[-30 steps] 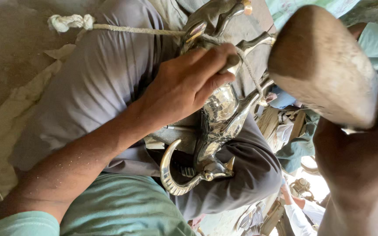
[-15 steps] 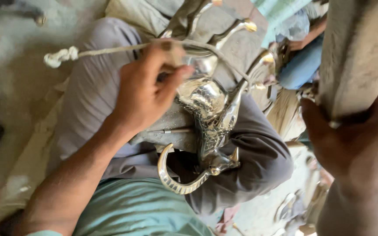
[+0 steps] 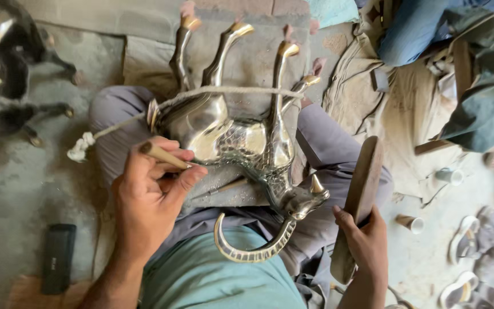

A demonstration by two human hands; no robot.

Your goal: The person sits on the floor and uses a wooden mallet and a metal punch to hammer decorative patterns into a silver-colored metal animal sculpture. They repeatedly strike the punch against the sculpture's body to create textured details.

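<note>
Two tools are gripped: our left hand (image 3: 150, 197) pinches a chisel (image 3: 164, 155) on the half-patterned brass animal (image 3: 241, 143) mid-frame, our right hand (image 3: 364, 240) clasps a wooden mallet (image 3: 361, 194).

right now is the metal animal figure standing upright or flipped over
Flipped over: the metal animal figure lies on its back across the lap, legs pointing away from the person, a rope looped around them.

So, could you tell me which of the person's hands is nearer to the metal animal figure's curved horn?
The right hand: it grips a wooden mallet just right of the curved horn. The left hand holds a chisel farther up, by the figure's body.
</note>
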